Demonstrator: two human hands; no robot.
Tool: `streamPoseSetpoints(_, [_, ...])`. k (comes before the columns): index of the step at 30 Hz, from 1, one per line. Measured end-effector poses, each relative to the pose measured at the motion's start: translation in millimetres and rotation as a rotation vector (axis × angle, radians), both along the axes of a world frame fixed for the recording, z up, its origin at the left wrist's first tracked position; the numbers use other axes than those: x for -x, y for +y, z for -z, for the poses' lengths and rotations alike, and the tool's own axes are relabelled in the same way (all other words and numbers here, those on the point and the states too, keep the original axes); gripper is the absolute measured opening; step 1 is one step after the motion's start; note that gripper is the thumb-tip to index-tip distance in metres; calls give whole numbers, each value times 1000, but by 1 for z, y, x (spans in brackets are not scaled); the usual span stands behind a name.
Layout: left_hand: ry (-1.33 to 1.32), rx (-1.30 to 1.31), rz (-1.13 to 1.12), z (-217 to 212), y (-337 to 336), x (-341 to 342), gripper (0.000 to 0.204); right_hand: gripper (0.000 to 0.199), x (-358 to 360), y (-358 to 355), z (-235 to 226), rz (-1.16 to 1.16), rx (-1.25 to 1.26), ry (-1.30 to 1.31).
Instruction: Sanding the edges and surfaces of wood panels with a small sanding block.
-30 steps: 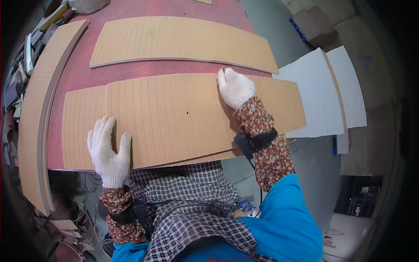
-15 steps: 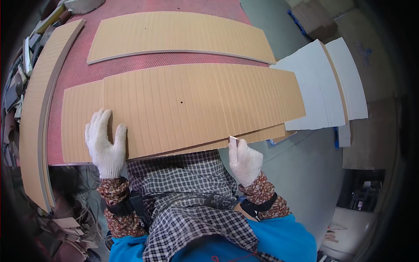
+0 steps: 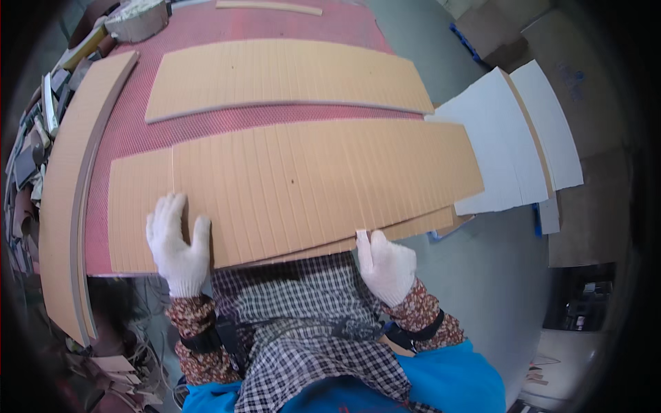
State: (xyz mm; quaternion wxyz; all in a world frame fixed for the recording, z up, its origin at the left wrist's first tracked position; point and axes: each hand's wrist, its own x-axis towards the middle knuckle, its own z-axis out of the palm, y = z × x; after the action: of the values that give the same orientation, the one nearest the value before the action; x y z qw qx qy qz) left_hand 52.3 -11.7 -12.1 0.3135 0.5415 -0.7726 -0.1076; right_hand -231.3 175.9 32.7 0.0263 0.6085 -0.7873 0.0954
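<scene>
A long tan ribbed panel point(image 3: 296, 206) lies across the near side of the table, with another tan panel point(image 3: 430, 222) partly under its near right edge. My left hand point(image 3: 177, 248), in a white knit glove, rests flat on the top panel's near left part, fingers stretched and thumb apart. At the near edge, right of the middle, my gloved right hand point(image 3: 387, 268) is closed on a small flat pale piece point(image 3: 362, 238). That piece touches the panel's edge; its kind cannot be made out.
Another tan panel point(image 3: 289, 79) lies farther back on the red textured table top point(image 3: 124, 141). Long panels point(image 3: 82, 186) stack along the left side, beside piled scraps point(image 3: 31, 155). White sheets point(image 3: 499, 144) stand at the right. A narrow strip point(image 3: 268, 7) lies at the far edge.
The view has tilted slightly farther out, so the table sits lower in it. My right hand has slid a little left along the panel's edge; my left hand stays on the panel.
</scene>
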Motion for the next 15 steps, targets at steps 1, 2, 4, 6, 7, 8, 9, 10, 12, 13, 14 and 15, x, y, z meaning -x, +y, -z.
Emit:
streamPoseSetpoints(1, [-12, 5, -5, 0, 1, 0, 49, 25, 0, -3, 1, -6, 29, 9])
streamPoseSetpoints(2, [-2, 4, -9, 1, 3, 0, 50, 26, 1, -5, 2, 46, -26, -23])
streamPoseSetpoints(4, [22, 18, -5, 3, 6, 0, 51, 30, 7, -8, 10, 24, -77, 42])
streamPoseSetpoints(6, [-6, 8, -24, 3, 10, 0, 52, 30, 14, -29, 8, 40, -47, -10])
streamPoseSetpoints(7, [1, 15, -23, 2, 11, 0, 52, 30, 17, -41, 4, 62, -42, -67])
streamPoseSetpoints(8, [-10, -6, -18, 1, 13, 0, 51, 30, 21, -57, 2, 67, -66, -56])
streamPoseSetpoints(9, [-23, -30, -18, 0, 13, 0, 50, 30, 28, -73, 3, 63, -62, -51])
streamPoseSetpoints(10, [-20, -29, -21, -2, 12, 1, 50, 31, 35, -88, 7, 26, -21, -30])
streamPoseSetpoints(12, [-14, -44, -16, -3, 12, 1, 50, 32, 47, -125, 10, 25, 5, -12])
streamPoseSetpoints(13, [-14, -54, -15, -3, 12, 1, 50, 33, 54, -144, 10, 64, -9, -12])
streamPoseSetpoints(14, [-11, -42, -12, -3, 10, 2, 50, 35, 60, -161, 10, 66, 7, -7])
streamPoseSetpoints(15, [-13, -31, -14, -4, 9, 2, 50, 36, 68, -179, 13, 63, 22, -7])
